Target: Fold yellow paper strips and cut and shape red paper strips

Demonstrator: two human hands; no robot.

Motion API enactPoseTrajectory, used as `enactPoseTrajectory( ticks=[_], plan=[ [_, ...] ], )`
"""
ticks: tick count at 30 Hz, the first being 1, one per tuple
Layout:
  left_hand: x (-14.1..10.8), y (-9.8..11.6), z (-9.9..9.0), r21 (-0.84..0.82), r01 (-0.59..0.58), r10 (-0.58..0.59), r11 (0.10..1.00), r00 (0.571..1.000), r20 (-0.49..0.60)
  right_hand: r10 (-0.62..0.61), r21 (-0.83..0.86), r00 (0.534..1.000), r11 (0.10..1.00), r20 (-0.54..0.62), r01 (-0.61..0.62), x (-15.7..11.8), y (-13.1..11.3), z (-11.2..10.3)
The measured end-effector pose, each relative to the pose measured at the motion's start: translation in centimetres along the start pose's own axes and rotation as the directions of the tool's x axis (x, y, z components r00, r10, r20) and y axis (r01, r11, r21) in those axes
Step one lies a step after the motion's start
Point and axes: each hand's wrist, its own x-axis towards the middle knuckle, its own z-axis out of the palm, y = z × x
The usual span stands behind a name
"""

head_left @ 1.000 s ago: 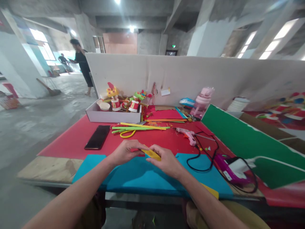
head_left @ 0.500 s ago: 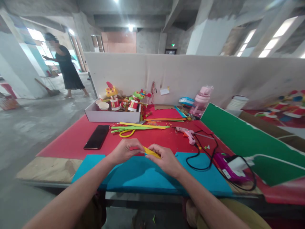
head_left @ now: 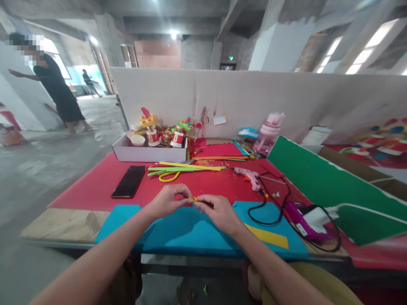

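Above the blue sheets (head_left: 178, 235), my left hand (head_left: 170, 201) pinches one end of a narrow yellow paper strip (head_left: 192, 199). My right hand (head_left: 219, 212) grips the same strip close by, thumb and fingers pressed together, the two hands' fingertips nearly touching. A wider yellow paper length (head_left: 270, 237) lies on the blue beside my right forearm, which covers part of it. Whether it joins the piece in my fingers is hidden. Behind my hands are yellow and green paper strips (head_left: 190, 168) and yellow-handled scissors (head_left: 169, 176).
A black phone (head_left: 129, 182) lies at left. The pink glue gun (head_left: 249, 177), its black cable and a purple power strip (head_left: 311, 222) occupy the right, beside a green board (head_left: 324, 190). A white box (head_left: 149, 154) holds paper-cup figures. One person (head_left: 60, 84) is at far left.
The yellow strip between my fingers now shows as a narrower edge. A yellow length has come into view beside my right forearm. The person at left has moved further left; another appears behind.
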Motion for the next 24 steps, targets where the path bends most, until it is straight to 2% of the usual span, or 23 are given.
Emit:
enactPoseTrajectory(
  ticks=[9,16,20,24],
  plan=[
    [0.2,-0.3,0.9,-0.342,0.170,-0.202,0.924,0.978,-0.060,-0.059,-0.073,0.995,0.996,-0.080,0.053,-0.1,0.3,0.4],
    [0.3,0.2,1.6,-0.460,0.189,-0.253,0.868,0.964,-0.081,-0.086,-0.140,0.986,0.988,-0.145,0.066,-0.2,0.3,0.7],
    [0.3,0.3,1.7,-0.506,0.194,-0.286,0.840,0.952,-0.110,-0.052,-0.099,0.984,0.994,-0.170,0.036,-0.1,0.3,0.7],
    [0.2,0.5,1.6,-0.505,0.309,-0.382,0.806,0.923,-0.046,0.007,-0.047,0.984,0.999,-0.175,-0.016,0.0,0.3,0.7]
  ],
)
